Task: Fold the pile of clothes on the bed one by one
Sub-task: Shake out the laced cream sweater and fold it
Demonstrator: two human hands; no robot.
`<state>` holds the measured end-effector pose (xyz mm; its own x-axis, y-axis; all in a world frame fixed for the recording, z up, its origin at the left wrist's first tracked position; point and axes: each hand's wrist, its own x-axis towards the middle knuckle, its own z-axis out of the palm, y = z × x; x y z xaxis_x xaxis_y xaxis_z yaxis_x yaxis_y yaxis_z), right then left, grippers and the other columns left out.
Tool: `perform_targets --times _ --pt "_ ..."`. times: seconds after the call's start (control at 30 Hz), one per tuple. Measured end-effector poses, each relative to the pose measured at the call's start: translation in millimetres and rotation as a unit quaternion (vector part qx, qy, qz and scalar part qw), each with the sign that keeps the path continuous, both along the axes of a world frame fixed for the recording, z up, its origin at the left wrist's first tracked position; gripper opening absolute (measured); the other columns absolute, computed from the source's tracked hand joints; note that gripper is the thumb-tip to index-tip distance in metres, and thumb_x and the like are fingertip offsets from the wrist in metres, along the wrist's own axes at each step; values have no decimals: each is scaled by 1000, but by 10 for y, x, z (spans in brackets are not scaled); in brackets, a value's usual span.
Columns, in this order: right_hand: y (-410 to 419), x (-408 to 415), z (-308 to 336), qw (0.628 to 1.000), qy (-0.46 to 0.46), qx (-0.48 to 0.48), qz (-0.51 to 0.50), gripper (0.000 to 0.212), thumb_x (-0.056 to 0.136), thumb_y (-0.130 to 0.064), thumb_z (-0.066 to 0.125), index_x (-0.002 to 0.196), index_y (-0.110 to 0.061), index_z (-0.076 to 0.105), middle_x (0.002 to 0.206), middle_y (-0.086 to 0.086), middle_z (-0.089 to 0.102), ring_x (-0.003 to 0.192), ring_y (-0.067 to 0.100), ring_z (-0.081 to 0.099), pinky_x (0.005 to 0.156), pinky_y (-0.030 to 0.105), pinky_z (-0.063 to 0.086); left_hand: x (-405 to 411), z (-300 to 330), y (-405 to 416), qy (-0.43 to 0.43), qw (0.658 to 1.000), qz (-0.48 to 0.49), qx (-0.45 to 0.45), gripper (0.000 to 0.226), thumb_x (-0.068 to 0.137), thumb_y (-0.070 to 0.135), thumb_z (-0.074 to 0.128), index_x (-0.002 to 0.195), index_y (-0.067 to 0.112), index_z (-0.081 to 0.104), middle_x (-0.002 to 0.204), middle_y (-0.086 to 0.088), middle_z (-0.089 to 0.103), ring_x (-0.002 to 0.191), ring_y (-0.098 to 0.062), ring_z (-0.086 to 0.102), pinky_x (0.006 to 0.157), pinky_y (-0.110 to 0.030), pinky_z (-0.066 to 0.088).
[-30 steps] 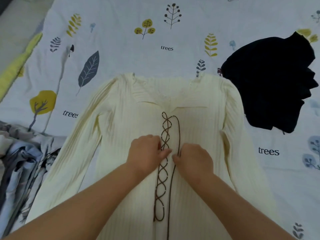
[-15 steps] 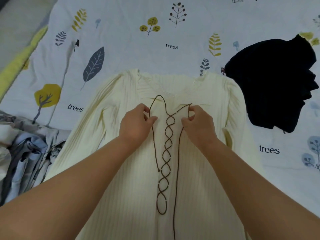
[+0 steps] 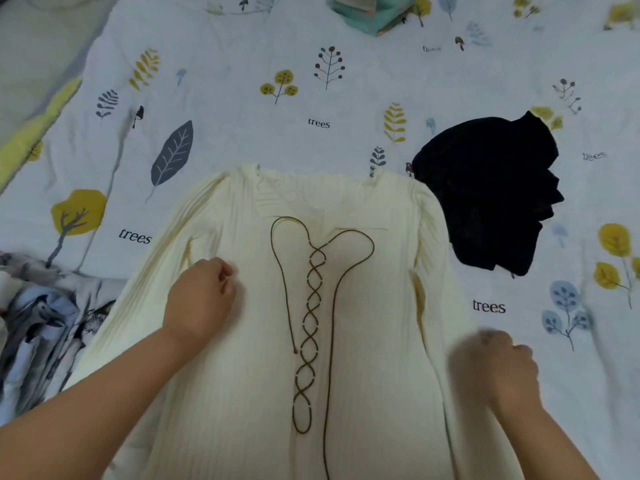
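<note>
Cream ribbed sweater (image 3: 363, 323) spread flat, front up, at the centre and 6 o'clock of the bed (image 3: 242, 109), neckline toward 12 o'clock, sleeves angled out toward 7 and 5 o'clock. Brown lace cord (image 3: 313, 306) criss-crossed down the sweater's front, its two free ends looped out in a heart shape below the neckline, one end trailing down at 6 o'clock.

Left hand (image 3: 201, 299) at 9 o'clock of the lacing, resting on the sweater's chest near the left armpit, fingers curled loosely inward; whether any fabric is pinched cannot be told. Right hand (image 3: 498, 368) at 4 o'clock, blurred, over the edge of the right sleeve, fingers curled; grip on the sleeve cannot be told.

Dark navy garment (image 3: 491, 202) bunched at 2 o'clock, just beside the sweater's right shoulder. Heap of grey and blue patterned clothes (image 3: 41, 323) at 8 o'clock, touching the left sleeve. Folded teal item (image 3: 374, 12) at 12 o'clock, well apart from the sweater. Bedsheet white with yellow and grey tree and leaf prints and the word "trees".
</note>
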<state>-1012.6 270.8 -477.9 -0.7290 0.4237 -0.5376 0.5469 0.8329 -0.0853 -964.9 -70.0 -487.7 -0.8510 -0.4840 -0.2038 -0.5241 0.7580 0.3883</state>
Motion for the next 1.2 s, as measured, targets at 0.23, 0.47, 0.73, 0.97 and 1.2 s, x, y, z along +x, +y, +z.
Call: perform_targets --times 0.23,0.47,0.73,0.97,1.2 --pt "72 111 85 999 27 -27 27 22 91 -17 50 108 -4 53 99 17 59 85 29 52 72 34 41 -7 32 424 4 996 -75 47 17 89 10 50 101 10 62 97 -4 59 85 -17 53 72 -23 36" --pt "-324 243 828 970 203 -99 85 4 88 -17 53 89 -17 49 68 -5 51 70 25 51 62 32 39 -62 324 944 -21 953 -122 276 13 92 15 51 86 22 60 87 0 65 80 -16 61 72 -24 49" --pt "-1468 563 966 906 145 -312 246 16 89 -17 51 103 -16 60 93 0 63 88 20 61 73 30 49 -186 717 832 -132 778 28 614 24 86 29 56 89 7 61 76 -10 60 60 -17 58 55 -25 49" --pt "-1147 842 373 945 10 -52 322 46 90 -20 47 133 -24 33 129 2 39 121 24 36 98 40 30 73 188 423 -146 923 110 339 22 90 22 58 98 1 59 82 -15 62 69 -25 58 64 -33 50" --pt "-917 978 280 936 -29 -32 348 32 93 -9 37 67 -24 26 70 -9 32 65 7 43 49 20 19 294 194 574 -212 879 110 413 35 88 36 60 100 3 60 86 -13 69 72 -23 68 68 -35 59"
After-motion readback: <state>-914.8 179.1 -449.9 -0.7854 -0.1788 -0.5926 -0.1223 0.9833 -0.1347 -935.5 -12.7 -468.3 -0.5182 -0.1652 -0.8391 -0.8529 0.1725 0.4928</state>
